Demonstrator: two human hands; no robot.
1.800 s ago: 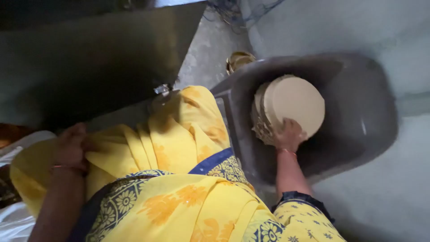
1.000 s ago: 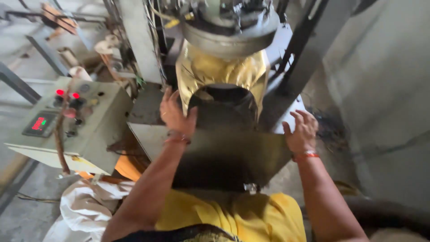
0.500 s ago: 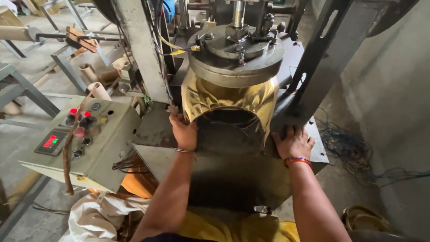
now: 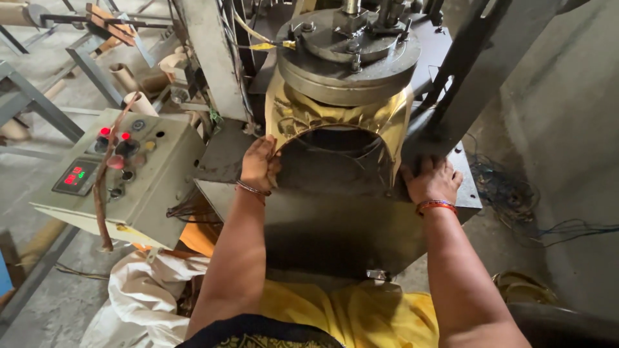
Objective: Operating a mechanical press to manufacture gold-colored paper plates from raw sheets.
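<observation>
A gold foil sheet hangs in an arch from under the round metal press head of a machine. My left hand grips the lower left edge of the foil. At the foil's lower right edge my right hand rests on the metal table, fingers curled where foil meets plate; whether it pinches the foil I cannot tell. A sloped steel chute runs down from the opening toward my lap.
A grey control box with red lamps, a red display and knobs stands on the left. Cardboard tubes and metal frames lie behind it. White cloth lies at lower left, loose wires on the right floor.
I turned from a grey tub holding a stack of round discs to the machine. Both hands rose from the chute's sides to the foil's lower edges, and the view has moved closer.
</observation>
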